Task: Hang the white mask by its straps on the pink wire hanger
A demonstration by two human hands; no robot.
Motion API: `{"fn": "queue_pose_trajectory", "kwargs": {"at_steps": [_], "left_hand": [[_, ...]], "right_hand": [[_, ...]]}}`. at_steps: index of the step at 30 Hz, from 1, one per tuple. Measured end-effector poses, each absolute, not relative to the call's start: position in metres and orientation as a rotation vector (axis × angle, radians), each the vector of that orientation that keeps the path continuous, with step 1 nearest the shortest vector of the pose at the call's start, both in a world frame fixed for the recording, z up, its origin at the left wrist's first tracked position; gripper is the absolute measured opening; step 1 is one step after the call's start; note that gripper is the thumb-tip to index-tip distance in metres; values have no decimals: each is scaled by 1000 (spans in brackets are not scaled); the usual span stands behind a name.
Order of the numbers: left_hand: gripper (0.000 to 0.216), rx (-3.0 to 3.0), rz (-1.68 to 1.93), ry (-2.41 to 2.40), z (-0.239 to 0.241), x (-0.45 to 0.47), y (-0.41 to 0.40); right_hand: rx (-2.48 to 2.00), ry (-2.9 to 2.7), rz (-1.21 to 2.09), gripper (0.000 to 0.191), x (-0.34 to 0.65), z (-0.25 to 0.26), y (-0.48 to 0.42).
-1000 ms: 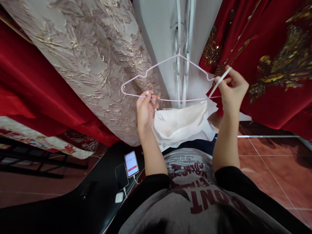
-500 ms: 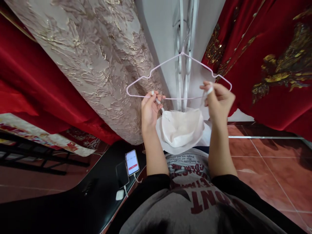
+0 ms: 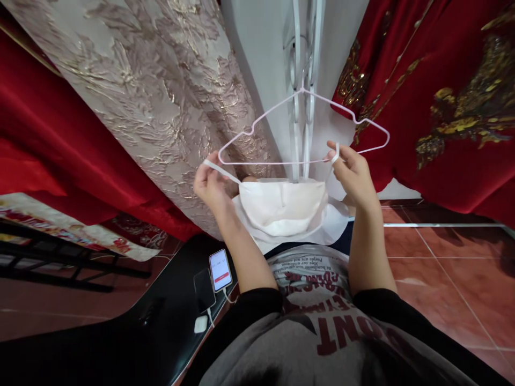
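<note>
A white garment (image 3: 284, 206) with thin straps hangs from my two hands in front of my waist, its top edge pulled wide. My left hand (image 3: 212, 184) grips one strap (image 3: 222, 170) at the left corner of the pink hanger (image 3: 277, 112). The other strap (image 3: 335, 155) is caught in the bent fingers of my right hand (image 3: 354, 174), next to the hanger's bottom bar on the right. The hanger hangs by its metal hook, and the garment lies below its bar.
A white metal rack (image 3: 295, 112) stands behind the hanger. Beige textured fabric (image 3: 161, 107) hangs on the left, and red embroidered cloth (image 3: 454, 69) on the right. Two phones, one lit phone (image 3: 221, 269) and one dark phone (image 3: 204, 289), lie with a white case (image 3: 200, 324) on a black surface.
My left hand has moved left with its strap, out to the hanger's corner. The garment's top has spread wider and shifted left. My right hand has moved slightly, still with its strap.
</note>
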State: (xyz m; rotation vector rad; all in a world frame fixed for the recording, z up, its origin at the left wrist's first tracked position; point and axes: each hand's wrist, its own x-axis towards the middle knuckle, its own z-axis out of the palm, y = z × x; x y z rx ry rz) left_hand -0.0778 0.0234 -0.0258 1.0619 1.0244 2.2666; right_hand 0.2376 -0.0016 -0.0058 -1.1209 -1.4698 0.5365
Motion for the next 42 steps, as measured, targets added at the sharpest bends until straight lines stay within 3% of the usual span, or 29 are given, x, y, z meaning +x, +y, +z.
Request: {"fn": "queue_pose_trajectory", "kwargs": {"at_steps": [3,8,11,16,22,24,27,31,35,42], "left_hand": [[18,1175,2420,987,-22,-92,26],[33,1542,1976,892,19,-78,30],[9,1642,1761,1055,52,-62,41],[34,1803,1617,1130,80,-63,57],[7,1294,1784,1160,22,-57,54],[14,908,1886,1028,-6,-40,51],[18,788,1812,773,-31,-14,48],[17,842,1847,685,-30,-4,47],[18,876,1903,773,-17,-19,40],[25,879,1943,757,-5,-19,29]], "right_hand": [[-1069,-1461,482,61,239,-10,4],[-1084,-1468,479,58,239,-10,2],[-1116,-1485,511,57,239,-7,-2],[-1097,-1563,559,58,237,-4,-6],[-1105,-1542,542,59,238,-3,-6],[-1105,-1555,551,60,238,-4,-5],[-1112,-1584,573,62,236,-5,-4],[-1029,-1573,588,57,241,-4,-6],[-900,-1347,355,41,279,-3,-11],[-993,-1274,197,60,336,-6,-19]]}}
